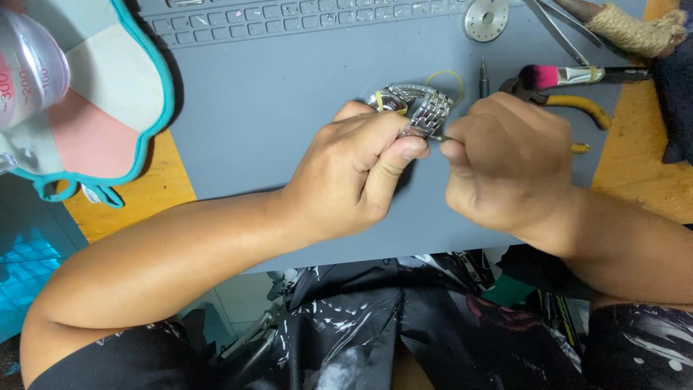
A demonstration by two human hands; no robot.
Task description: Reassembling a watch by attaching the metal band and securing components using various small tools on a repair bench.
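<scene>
A silver metal watch with a link bracelet (419, 107) is held over a grey work mat (274, 108). My left hand (357, 177) grips the bracelet, thumb pressed against its links. My right hand (505, 162) pinches a thin metal pin tool (438, 136) whose tip touches the bracelet's edge. A yellow rubber band (446, 75) lies on the mat just behind the watch, and another yellow band loops around the watch near my left fingers.
On the mat's right lie a small screwdriver (484, 76), yellow-handled pliers (570, 103), a pink-tipped brush (570, 74), tweezers (556, 29) and a round metal disc (486, 19). A keyboard-like ridged strip (289, 18) runs along the back. A teal-edged cloth (108, 101) and a clear measuring cup (29, 65) sit left.
</scene>
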